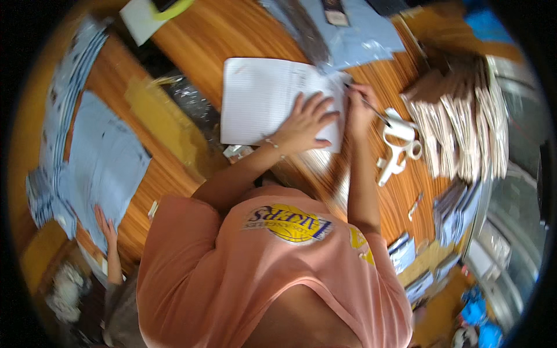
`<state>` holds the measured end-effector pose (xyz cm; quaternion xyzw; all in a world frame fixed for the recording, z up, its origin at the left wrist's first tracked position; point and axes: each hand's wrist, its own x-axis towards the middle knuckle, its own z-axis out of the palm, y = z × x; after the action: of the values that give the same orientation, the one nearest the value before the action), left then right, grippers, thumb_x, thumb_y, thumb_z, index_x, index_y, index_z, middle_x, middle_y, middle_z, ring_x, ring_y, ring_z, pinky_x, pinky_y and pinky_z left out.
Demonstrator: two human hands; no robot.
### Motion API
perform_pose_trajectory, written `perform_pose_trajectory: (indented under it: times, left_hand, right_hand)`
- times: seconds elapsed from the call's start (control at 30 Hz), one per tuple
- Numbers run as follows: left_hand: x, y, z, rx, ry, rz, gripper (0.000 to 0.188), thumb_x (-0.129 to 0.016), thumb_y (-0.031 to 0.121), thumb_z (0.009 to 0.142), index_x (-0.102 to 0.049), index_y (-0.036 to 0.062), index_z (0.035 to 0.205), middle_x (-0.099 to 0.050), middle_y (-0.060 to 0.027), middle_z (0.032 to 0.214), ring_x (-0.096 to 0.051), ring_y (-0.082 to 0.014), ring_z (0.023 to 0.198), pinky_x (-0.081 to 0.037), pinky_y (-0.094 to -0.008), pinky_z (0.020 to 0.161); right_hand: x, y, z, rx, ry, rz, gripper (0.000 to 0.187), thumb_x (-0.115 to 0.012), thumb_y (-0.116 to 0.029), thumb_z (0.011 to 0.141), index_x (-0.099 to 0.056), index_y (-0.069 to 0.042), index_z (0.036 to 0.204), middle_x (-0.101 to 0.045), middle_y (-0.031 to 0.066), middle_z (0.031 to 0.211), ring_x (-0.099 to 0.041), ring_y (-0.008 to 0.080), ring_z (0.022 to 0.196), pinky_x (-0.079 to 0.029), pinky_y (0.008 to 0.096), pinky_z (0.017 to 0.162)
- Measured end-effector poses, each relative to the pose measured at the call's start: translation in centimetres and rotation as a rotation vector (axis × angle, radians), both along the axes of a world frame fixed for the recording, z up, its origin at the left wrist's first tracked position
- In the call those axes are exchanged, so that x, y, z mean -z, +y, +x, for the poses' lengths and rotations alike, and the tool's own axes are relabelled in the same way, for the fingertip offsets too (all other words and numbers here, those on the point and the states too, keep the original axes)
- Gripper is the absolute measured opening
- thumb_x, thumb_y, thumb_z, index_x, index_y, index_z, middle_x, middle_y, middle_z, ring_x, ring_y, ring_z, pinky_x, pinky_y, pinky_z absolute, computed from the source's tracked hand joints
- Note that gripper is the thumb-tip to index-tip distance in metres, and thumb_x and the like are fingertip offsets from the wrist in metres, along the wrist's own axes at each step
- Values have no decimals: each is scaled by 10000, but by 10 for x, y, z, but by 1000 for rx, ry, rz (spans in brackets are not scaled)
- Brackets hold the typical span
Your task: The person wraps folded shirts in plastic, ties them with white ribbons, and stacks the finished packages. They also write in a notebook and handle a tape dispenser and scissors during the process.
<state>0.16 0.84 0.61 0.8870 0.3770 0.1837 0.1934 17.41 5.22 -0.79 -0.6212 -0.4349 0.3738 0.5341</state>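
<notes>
An open lined notebook (249, 104) lies on the wood-grain table, with some handwriting on its right page. My left hand (304, 124) rests flat on that page, fingers spread, a thin bracelet at the wrist. At the page's right edge my right hand (361, 113) grips a dark pen (377, 112). The pen slants across the fingers, its lower end reaching toward a white tape dispenser (399, 145) just right of the hand. My fingers partly hide the pen's grip, and I cannot tell whether its tip touches the paper.
Brown-and-cream folded bundles (464, 122) stand at the right, above blue folded pieces (455, 211). Plastic-wrapped blue material (360, 35) lies beyond the notebook. Another person's hand (106, 229) touches a light-blue sheet (104, 156) at the left, across a gap between tables.
</notes>
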Motion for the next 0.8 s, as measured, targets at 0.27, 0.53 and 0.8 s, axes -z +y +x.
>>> perform_pose_trajectory:
  times: [0.27,0.53,0.8]
  left_hand:
    - [8,-8,-20,-213,-642,122,516,-569,253,844,-389,108,1306,-280,-200,1383,-283,-382,1278,-234,-543,1031]
    - [30,-12,-8,-306,-24,157,367,-510,292,827,-585,161,1161,-385,-124,1353,-235,-314,1339,-130,-567,1075]
    - [32,-14,-2,-272,29,176,612,-639,541,671,-590,200,1178,-375,-140,1363,-193,-340,1352,-92,-637,1044]
  right_hand:
    - [-27,-27,9,-563,-249,-367,128,-584,-164,872,-537,-58,818,-452,-40,596,-395,52,494,-308,207,443]
    - [-49,-79,74,-2,-982,157,506,-698,-371,800,-521,31,1051,-594,172,823,-576,243,742,-480,339,681]
    - [-12,-132,128,37,-900,-78,484,-607,-175,881,-402,1,1283,-593,183,984,-605,249,755,-492,378,646]
